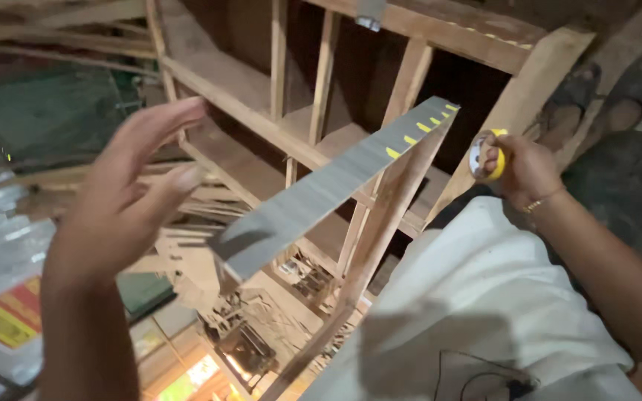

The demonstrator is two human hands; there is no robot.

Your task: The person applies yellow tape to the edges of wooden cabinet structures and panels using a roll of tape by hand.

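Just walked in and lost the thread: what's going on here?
A person's right hand grips a yellow-and-white tape measure case, its steel blade pulled out towards the open left hand, which is beside the blade's tip. Behind it stands an unfinished wooden frame with shelves.

The tape measure case (487, 156) is yellow and white; its pulled-out blade (336, 189) is grey with yellow marks near the far end. The shelf frame (380, 215) is raw pale brown wood, the cloth (484, 297) white, the sandals (603, 85) dark
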